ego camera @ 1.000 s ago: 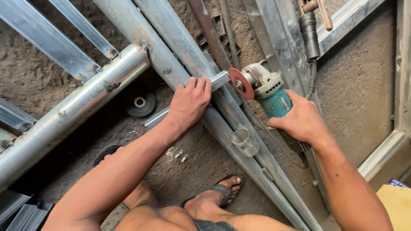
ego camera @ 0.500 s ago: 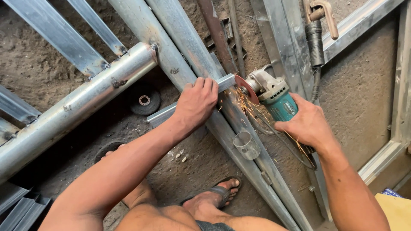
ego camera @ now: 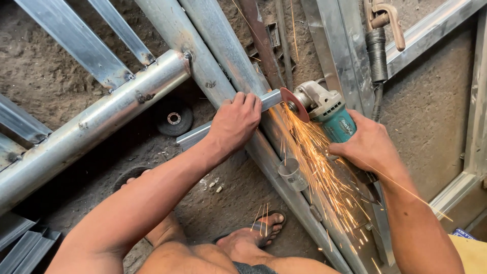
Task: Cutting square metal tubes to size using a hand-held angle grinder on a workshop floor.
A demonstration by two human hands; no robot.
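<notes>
On metal bar (ego camera: 269, 99): two hands (ego camera: 236, 122), one grinder (ego camera: 324, 110).

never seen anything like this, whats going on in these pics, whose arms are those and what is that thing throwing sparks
The picture is taken by a camera worn on a person's head, looking down, so the two bare arms are that person's own. The right hand grips a teal and grey angle grinder, a power tool with a spinning disc. Its reddish disc meets the end of a short metal bar, and orange sparks spray down toward the person's sandalled foot. The left hand presses that bar down to steady it. Underneath lie long grey metal tubes and rails joined into a frame on a dirt floor. A spare dark grinding disc lies on the ground.
</notes>
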